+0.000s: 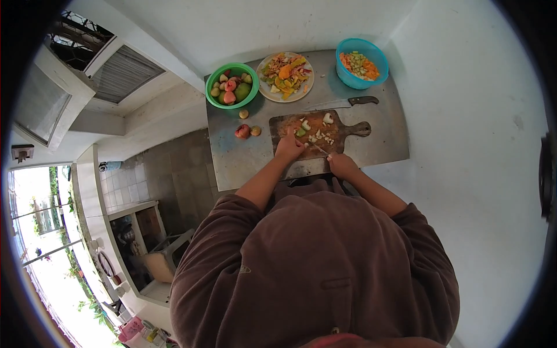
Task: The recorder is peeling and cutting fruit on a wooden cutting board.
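Observation:
A wooden cutting board (280, 124) with a handle lies in front of me, scattered with pale chopped fruit pieces (324, 137). My right hand (343, 166) grips a small knife (320, 148), its blade pointing left over the board. At the board's left side, my left hand (290, 147) has its fingers down near the blade tip, by a small pale piece; whether they pinch it is too small to tell. Larger cut chunks (306, 125), white and green, lie just beyond that hand. Along the board's far edge rests a large kitchen knife (341, 104) with a dark handle.
The metal-topped table (243, 161) meets a wall. At its back stand a green bowl (210, 98) of whole fruits, a plate (265, 93) of peels and a blue bowl (343, 80) of diced fruit. A red rose apple (242, 131) and two small round fruits (255, 130) lie left.

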`<act>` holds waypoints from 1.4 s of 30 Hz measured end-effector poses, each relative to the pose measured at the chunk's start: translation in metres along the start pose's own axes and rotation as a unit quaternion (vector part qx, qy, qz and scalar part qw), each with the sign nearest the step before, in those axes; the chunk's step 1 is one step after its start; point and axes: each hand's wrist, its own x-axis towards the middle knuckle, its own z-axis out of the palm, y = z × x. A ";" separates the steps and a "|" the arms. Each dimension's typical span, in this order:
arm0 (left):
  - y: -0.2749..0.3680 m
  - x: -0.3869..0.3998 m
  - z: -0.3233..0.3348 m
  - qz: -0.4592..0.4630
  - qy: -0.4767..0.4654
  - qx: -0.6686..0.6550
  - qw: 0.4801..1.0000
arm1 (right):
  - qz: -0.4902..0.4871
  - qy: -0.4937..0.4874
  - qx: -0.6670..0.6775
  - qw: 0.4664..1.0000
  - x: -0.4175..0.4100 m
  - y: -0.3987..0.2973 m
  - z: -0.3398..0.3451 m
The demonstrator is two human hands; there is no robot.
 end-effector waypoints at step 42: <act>-0.002 -0.003 0.009 0.073 -0.031 0.071 0.994 | 0.111 0.038 0.310 0.944 -0.010 0.037 -0.011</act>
